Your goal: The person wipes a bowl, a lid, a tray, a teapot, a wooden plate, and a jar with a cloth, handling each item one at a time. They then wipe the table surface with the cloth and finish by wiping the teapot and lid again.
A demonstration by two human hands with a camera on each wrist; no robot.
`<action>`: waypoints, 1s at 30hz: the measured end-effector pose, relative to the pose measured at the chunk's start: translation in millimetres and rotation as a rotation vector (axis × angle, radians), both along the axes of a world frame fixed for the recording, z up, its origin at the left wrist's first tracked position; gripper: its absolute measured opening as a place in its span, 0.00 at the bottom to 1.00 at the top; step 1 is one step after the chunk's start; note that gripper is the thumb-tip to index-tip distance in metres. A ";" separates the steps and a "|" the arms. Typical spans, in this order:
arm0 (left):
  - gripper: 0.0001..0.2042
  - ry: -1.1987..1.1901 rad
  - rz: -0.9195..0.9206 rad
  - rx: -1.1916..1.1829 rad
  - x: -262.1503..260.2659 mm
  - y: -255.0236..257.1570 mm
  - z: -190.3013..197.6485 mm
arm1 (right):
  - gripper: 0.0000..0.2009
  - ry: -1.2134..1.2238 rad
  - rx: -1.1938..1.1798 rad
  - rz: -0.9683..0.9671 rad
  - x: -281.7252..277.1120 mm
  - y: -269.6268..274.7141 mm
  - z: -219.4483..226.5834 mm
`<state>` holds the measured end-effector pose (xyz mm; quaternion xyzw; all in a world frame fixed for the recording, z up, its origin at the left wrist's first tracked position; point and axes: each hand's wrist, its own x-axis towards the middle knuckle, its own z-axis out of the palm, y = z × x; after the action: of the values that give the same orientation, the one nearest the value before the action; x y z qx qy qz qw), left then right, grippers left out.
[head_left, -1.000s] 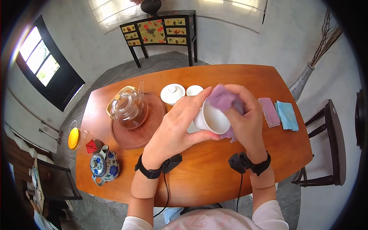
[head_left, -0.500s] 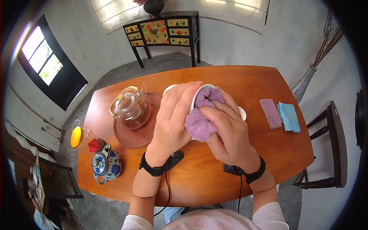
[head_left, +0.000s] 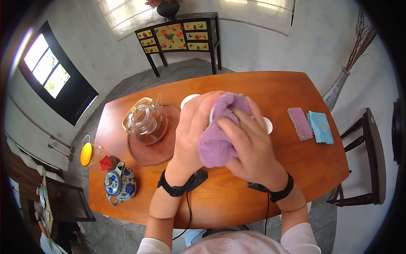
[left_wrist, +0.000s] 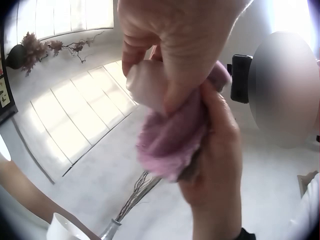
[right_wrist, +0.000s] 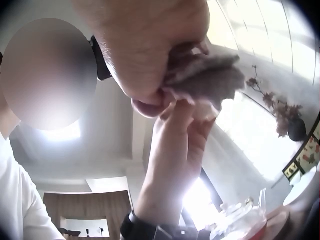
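In the head view, both hands meet over the middle of the table. My left hand (head_left: 190, 127) grips a white cup, its wall (left_wrist: 145, 82) showing between the fingers in the left wrist view. My right hand (head_left: 256, 148) holds a fluffy purple cloth (head_left: 218, 146) bunched over the cup's mouth. The cloth hides most of the cup and drapes down its near side, and some right fingertips are lost in its folds. Behind the hands, a white lid (head_left: 188, 100) and a small white cup (head_left: 267, 125) are partly covered from sight.
On the left, a glass teapot (head_left: 146, 120) stands on a round wooden tray (head_left: 137, 155). Nearer are a blue-and-white teapot (head_left: 120, 182), a red-tagged item (head_left: 105, 164) and a yellow-lidded jar (head_left: 87, 154). Folded pink (head_left: 299, 123) and blue cloths (head_left: 320, 127) lie right.
The cup's bare interior showed a second ago with the cloth at its far rim. My right hand has brought the cloth over and into the mouth, and the cloth now covers it.
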<state>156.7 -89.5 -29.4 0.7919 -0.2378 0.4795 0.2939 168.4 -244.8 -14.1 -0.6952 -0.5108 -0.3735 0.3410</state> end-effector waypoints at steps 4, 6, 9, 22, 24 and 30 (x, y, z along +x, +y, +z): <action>0.28 -0.024 0.095 0.108 2.7 5.7 -2.9 | 0.23 0.209 0.078 0.020 -0.2 12.4 -15.1; 0.29 -0.011 0.055 0.094 0.0 -0.1 0.8 | 0.20 0.562 0.221 0.181 -0.9 1.7 -14.9; 0.31 0.175 -0.038 -0.052 -1.8 -2.1 1.7 | 0.16 1.374 0.864 0.353 -7.4 -11.6 7.6; 0.28 0.445 -0.267 -0.403 -10.3 -2.8 5.7 | 0.13 0.157 0.140 0.331 5.9 -12.3 -1.8; 0.32 0.388 -0.287 -0.348 -7.5 -4.9 0.7 | 0.13 0.388 0.369 0.197 13.0 -26.8 -5.8; 0.30 0.391 -0.350 -0.365 -9.8 -10.2 2.9 | 0.24 0.330 0.117 0.133 13.1 -28.5 8.2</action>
<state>146.8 -99.7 -26.5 0.7503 -0.2196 0.2949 0.5494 181.5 -273.3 -5.9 -0.6907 -0.4700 -0.2602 0.4841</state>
